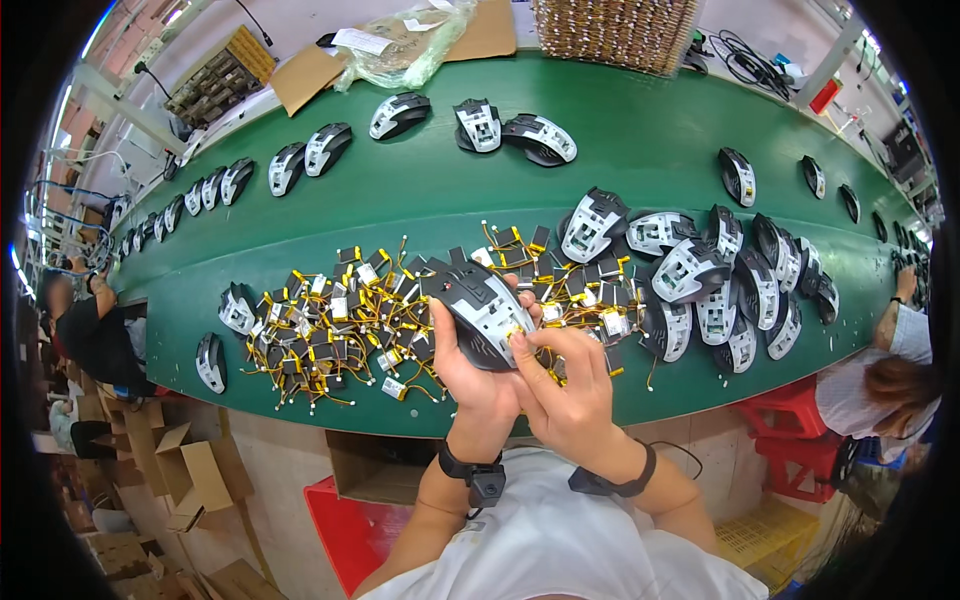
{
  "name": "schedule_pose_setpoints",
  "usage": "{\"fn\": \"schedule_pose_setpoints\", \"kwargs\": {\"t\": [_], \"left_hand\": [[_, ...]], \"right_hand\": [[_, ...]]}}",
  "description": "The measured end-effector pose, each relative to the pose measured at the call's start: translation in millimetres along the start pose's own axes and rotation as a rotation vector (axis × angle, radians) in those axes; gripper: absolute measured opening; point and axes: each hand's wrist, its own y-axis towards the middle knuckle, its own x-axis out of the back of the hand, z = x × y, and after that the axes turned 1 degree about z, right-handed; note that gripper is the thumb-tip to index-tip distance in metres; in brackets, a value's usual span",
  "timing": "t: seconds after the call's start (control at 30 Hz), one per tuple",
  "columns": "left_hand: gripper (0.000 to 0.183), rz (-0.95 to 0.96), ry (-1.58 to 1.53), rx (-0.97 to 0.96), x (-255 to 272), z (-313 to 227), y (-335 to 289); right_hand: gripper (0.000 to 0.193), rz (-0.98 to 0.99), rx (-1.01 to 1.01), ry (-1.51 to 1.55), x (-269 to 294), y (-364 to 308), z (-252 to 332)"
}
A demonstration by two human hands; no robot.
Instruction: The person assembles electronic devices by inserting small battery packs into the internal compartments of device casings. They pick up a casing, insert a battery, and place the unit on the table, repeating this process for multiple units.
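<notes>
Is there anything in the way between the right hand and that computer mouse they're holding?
Nothing visible: the right hand has its fingertips right at the computer mouse, which the left hand holds. The wired batteries lie on the green bench, not between them.

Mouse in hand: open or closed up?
Open. On the mouse in the left hand, the pale inner frame and its cutouts are exposed.

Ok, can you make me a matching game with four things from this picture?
Things:
1. table
2. stools
3. left hand
4. small wired batteries

Clues:
A. red
B. scattered in a messy heap
C. green
D. holding a mouse

Right pairs: 1-C, 2-A, 3-D, 4-B
</notes>
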Motion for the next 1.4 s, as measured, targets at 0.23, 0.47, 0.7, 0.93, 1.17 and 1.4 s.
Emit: {"fn": "schedule_pose_setpoints", "kwargs": {"t": [0.23,0.47,0.7,0.93,1.17,1.4], "left_hand": [[0.064,0.01,0.068,0.013,-3.1,-1.5,-4.1],[0.066,0.071,0.134,0.015,-5.2,3.6,-7.1],[0.068,0.145,0.067,0.136,-13.6,-1.5,-4.5],[0.067,0.036,0.247,0.187,-16.5,-1.4,-15.3],[0.062,0.152,0.31,0.273,-10.5,-2.6,-14.5],[0.054,0.169,0.773,0.137,-43.7,0.6,21.1]], "right_hand": [[0.041,-0.03,0.162,0.049,0.7,-12.6,-16.7],[0.035,0.018,0.016,0.178,9.3,0.2,-14.9],[0.034,0.097,-0.15,0.628,23.7,5.1,-25.4],[0.059,0.178,-0.136,0.537,42.1,31.8,-30.5],[0.073,0.443,-0.076,0.51,54.5,50.3,-43.8],[0.086,0.646,-0.183,0.98,68.8,70.2,-72.1]]}}
